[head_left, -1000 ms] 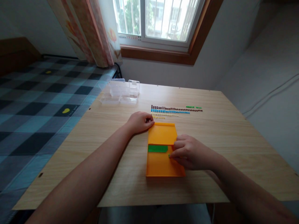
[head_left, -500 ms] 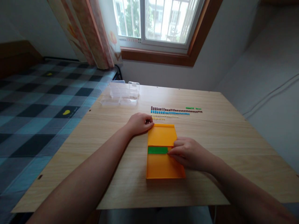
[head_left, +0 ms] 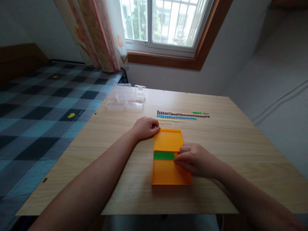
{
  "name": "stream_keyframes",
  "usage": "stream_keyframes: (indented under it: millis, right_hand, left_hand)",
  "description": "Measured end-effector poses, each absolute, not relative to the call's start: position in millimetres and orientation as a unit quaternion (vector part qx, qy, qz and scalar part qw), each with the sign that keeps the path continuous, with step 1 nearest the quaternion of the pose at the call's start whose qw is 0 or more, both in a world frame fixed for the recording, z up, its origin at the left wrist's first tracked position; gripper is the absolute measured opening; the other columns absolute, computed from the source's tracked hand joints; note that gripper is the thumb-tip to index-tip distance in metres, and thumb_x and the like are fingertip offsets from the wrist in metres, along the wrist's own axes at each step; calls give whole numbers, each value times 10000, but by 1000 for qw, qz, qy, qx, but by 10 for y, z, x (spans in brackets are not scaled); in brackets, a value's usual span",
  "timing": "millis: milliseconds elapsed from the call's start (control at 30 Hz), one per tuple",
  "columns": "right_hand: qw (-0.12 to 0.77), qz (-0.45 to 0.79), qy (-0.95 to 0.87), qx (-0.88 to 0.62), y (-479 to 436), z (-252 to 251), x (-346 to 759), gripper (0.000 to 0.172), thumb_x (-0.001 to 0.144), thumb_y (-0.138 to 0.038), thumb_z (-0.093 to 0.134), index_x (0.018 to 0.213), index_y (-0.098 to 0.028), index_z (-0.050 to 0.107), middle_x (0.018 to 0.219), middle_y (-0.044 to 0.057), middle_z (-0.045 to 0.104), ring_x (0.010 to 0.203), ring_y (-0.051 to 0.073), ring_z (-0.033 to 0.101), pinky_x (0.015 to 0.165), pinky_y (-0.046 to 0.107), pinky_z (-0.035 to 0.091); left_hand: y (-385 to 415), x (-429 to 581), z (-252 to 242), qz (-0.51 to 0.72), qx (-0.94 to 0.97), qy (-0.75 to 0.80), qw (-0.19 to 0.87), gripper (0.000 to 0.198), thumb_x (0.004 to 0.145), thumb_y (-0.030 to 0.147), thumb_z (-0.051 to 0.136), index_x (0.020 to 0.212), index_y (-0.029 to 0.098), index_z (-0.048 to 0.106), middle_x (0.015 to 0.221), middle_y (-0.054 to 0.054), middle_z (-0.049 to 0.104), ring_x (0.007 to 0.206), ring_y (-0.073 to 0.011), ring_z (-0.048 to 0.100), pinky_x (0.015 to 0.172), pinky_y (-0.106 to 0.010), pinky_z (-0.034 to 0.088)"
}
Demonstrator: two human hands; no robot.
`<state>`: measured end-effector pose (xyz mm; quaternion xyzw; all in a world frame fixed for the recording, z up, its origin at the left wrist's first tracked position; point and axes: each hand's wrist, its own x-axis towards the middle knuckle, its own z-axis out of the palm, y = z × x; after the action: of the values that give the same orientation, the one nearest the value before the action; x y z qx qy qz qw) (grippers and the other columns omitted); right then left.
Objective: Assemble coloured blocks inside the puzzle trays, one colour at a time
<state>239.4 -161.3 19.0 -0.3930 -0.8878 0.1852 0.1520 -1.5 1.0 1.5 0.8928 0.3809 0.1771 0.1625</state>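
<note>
An orange tray (head_left: 168, 173) with a divider across its middle lies on the table in front of me. Along the divider runs a green strip (head_left: 163, 155) of what look like small pieces side by side. My left hand (head_left: 146, 128) is closed with curled fingers at the tray's far left corner, its thumb against the rim. At the right end of the green strip are the fingertips of my right hand (head_left: 192, 157), pinched together inside the tray. Whatever they hold is too small and covered to make out.
Beyond the tray, small pieces lie in rows: brown pieces (head_left: 183, 114), blue pieces (head_left: 176, 117), yellow pieces (head_left: 165, 123) and green pieces (head_left: 197, 113). Clear plastic boxes (head_left: 126, 98) stand at the table's far left. A checked bed (head_left: 60, 106) adjoins the left side.
The whole view has shifted slightly as my head moved. Both hands keep their places on the tray, and the green strip looks the same.
</note>
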Motion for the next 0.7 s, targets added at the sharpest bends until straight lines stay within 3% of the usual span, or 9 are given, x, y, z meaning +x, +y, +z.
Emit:
stream_keyframes:
  millis: [700]
  right_hand:
    - [156,165,-891,-393,-1627,197,2410,248,998,-232,549,897,-222,775,795,36,633,675,131,512,619,271,333]
  left_hand:
    - [23,-27,-4,179,894,377,160,198,844,344,630,738,208,729,714,1,706,647,-146,587,595,-267,343]
